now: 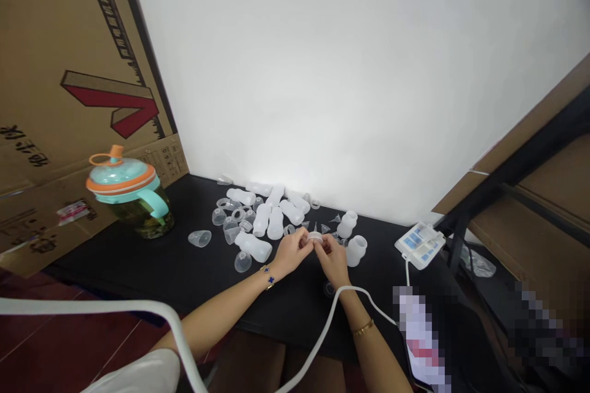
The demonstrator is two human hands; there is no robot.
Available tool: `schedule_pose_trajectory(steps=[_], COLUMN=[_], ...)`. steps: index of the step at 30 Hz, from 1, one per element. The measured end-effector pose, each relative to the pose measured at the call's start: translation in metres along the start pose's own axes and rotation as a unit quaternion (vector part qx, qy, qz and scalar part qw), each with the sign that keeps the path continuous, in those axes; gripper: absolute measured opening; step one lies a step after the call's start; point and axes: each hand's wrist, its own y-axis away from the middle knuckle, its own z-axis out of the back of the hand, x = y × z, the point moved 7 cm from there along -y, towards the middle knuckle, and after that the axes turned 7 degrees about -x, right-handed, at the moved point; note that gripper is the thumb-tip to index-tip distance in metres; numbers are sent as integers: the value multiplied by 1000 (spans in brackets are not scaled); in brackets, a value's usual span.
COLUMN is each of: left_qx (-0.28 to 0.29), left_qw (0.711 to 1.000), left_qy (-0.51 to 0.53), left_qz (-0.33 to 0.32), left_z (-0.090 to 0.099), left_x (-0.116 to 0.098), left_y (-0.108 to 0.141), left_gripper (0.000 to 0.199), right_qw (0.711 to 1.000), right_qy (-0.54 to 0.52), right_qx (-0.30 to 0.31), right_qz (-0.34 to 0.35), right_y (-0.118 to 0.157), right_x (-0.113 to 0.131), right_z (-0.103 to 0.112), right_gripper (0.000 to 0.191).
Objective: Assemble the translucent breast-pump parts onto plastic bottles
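Observation:
My left hand (289, 250) and my right hand (334, 259) meet above the black table, their fingers pinching opposite sides of a small white bottle collar (314, 237). A clear pointed tip stands up at the collar; whether it is part of it, I cannot tell. To the left of my hands lie several frosted white bottles (275, 223) on their sides, among clear domed caps (243, 261) and rings (238, 215). Just right of my right hand stand two uncapped bottles (356, 251). Small clear funnel-shaped pieces (325, 228) are scattered behind my fingers.
A teapot-like jug with an orange-rimmed lid (122, 178) stands at the left by a large cardboard box (55, 43). A white power strip (420, 245) lies at the right. Its white cable (338, 301) crosses over my right wrist. A white wall (322, 73) rises behind.

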Motion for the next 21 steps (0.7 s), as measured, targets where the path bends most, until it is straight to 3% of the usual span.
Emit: schedule_pose_trajectory(steps=[21], left_qx=[-1], left_qw=[1000], left_qy=[-14], left_qz=[-13], left_z=[1], left_x=[-4], left_y=[1], left_gripper=[13], right_qw=[1000], right_qy=[3], right_qx=[-1], right_qz=[-3], right_y=[0], right_x=[1], right_z=[0], right_gripper=[27])
